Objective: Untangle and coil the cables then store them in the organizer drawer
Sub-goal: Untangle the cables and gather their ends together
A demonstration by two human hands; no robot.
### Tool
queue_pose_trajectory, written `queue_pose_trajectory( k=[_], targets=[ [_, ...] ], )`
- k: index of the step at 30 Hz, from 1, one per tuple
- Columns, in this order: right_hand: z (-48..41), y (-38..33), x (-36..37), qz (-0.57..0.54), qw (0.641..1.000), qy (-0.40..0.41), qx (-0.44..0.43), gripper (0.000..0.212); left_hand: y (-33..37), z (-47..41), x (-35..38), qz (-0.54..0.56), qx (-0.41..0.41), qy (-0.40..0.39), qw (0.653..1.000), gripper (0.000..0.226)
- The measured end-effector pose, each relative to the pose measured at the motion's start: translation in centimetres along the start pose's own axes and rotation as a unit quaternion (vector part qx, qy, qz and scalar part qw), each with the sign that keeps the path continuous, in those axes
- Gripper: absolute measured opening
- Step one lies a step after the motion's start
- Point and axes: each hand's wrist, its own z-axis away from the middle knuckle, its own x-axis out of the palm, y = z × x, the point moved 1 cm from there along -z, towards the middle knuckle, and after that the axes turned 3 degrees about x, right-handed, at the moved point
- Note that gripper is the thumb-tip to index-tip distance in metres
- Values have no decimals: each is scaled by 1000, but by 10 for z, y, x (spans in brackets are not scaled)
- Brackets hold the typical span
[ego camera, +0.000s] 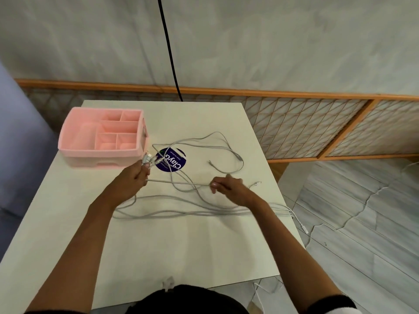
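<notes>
Several grey-white cables (181,209) lie tangled in loose loops across the white table (158,250). My left hand (133,177) grips a bunch of cable plug ends (150,160) just in front of the pink organizer (102,137). My right hand (226,185) pinches one cable strand (179,182), which runs taut between both hands. Another loop (226,150) curls beyond my right hand. The organizer has open compartments on top and a drawer front low on its near side; the drawer looks closed.
A round blue sticker (173,160) sits on the table under the cables. Some cable ends (301,225) hang over the right table edge to the floor. A black cord (169,48) hangs behind the table. A latticed wooden screen (317,125) runs along the wall.
</notes>
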Motion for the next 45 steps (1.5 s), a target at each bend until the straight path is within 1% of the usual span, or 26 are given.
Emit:
queue_pose_trajectory(
  k=[4, 6, 8, 9, 10, 12, 17, 20, 25, 28, 30, 31, 33, 35, 37, 38, 40, 42, 45],
  targets=[
    [29, 67, -15, 49, 992, 73, 89, 28, -15, 0, -16, 30, -4, 13, 999, 28],
    [42, 94, -20, 72, 984, 128, 96, 29, -18, 1, -12, 32, -10, 2, 999, 30],
    [53, 110, -24, 55, 978, 177, 94, 31, -16, 3, -5, 38, -11, -15, 999, 30],
    [58, 115, -26, 40, 977, 188, 89, 31, -15, 4, -2, 44, -12, -23, 999, 29],
    [62, 116, -28, 25, 977, 193, 88, 30, -13, 4, 1, 51, -11, -32, 998, 29],
    [69, 122, -28, 1, 975, 194, 111, 21, -11, 5, 6, 61, -9, -46, 997, 29],
    [87, 148, -20, -36, 952, 236, 191, 21, -10, 4, 6, 73, -15, -42, 996, 29],
    [96, 161, -16, -44, 938, 247, 241, 19, -8, 5, 13, 92, -26, -62, 993, 30],
    [101, 193, -8, -39, 908, 228, 349, 22, -2, 5, 6, 71, -24, -55, 996, 32],
    [87, 183, -8, 2, 893, 207, 398, 16, 1, 5, 0, 65, -46, -75, 994, 33],
    [64, 156, -8, 46, 897, 216, 384, 31, 2, 6, -5, 58, -45, -72, 995, 28],
    [49, 137, -9, 59, 904, 219, 363, 38, 1, 6, -9, 59, -36, -62, 996, 26],
    [15, 93, -7, 54, 930, 207, 299, 42, 1, 7, -20, 77, -16, -33, 996, 26],
    [-22, 44, -1, 39, 965, 182, 187, 34, 0, 11, -36, 121, -19, 17, 992, 28],
    [-53, -6, 10, -6, 987, 152, 59, 20, -1, 13, -51, 198, -27, 73, 977, 32],
    [-66, -35, 16, -38, 991, 129, 10, 19, 0, 15, -61, 249, -22, 92, 964, 32],
    [-81, -83, 24, -88, 994, 54, -40, 25, 1, 12, -72, 355, -2, 102, 929, 33],
    [-94, -139, 43, -103, 989, -51, -92, 32, -4, 17, -93, 440, 14, 129, 888, 34],
    [-98, -209, 69, -113, 973, -149, -134, 40, -12, 22, -111, 535, 42, 165, 827, 35]
  ],
)
